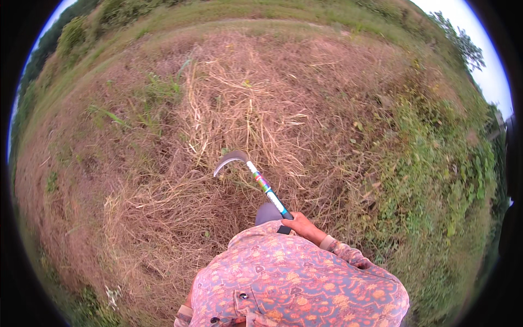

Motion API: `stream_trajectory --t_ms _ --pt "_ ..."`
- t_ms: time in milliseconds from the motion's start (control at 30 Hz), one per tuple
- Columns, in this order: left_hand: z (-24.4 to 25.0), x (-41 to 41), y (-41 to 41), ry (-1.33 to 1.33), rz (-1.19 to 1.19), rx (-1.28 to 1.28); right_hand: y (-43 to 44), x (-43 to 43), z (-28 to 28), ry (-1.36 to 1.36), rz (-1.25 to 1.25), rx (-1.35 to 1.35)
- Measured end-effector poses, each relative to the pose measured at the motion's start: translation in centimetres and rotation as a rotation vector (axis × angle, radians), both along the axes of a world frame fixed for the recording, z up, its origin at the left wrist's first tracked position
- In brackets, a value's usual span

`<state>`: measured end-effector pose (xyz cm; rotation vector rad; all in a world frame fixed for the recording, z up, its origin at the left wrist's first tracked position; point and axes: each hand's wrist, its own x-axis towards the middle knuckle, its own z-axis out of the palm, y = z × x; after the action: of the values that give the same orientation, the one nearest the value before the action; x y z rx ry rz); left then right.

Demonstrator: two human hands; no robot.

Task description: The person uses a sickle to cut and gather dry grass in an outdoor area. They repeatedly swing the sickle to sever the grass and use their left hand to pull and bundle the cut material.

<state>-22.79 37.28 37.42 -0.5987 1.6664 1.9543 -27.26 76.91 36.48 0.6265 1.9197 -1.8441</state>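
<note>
My right hand (303, 227) is closed around the handle of a sickle (269, 191), low in the middle of the head view and close to my body. Its handle carries coloured wrapping and bears writing. The curved metal blade (233, 157) points left, held over a mass of dry, pale grass stalks (249, 135). At the lower left, a sleeve cuff (184, 314) and a sliver of skin at my left wrist (189, 300) show beside my patterned shirt (298, 282). The shirt hides most of my left hand, so its fingers cannot be seen.
Green leafy plants (433, 175) grow thickly on the right. More flattened dry grass (155, 204) spreads to the left, with green blades (163, 88) standing among it. A grassy strip (253, 16) crosses the far side, and bushes (73, 36) rise at the far left.
</note>
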Motion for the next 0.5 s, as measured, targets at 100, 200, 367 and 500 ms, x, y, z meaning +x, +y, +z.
stream_trajectory --t_ms 100,200,367,500 --pt "-0.2 -1.9 -0.6 0.002 -0.079 0.008 0.0 0.6 -1.2 0.027 0.084 0.098" --pt "0.0 -3.2 -1.1 0.0 -0.139 0.001 -1.3 0.3 0.5 -0.042 0.038 0.102" --pt "0.5 -5.6 -0.3 0.005 -0.241 0.009 -1.9 -1.5 -0.5 -0.061 0.02 0.075" --pt "1.1 -6.9 0.2 0.011 -0.309 -0.001 -2.5 -4.5 -1.7 -0.114 0.014 -0.093"
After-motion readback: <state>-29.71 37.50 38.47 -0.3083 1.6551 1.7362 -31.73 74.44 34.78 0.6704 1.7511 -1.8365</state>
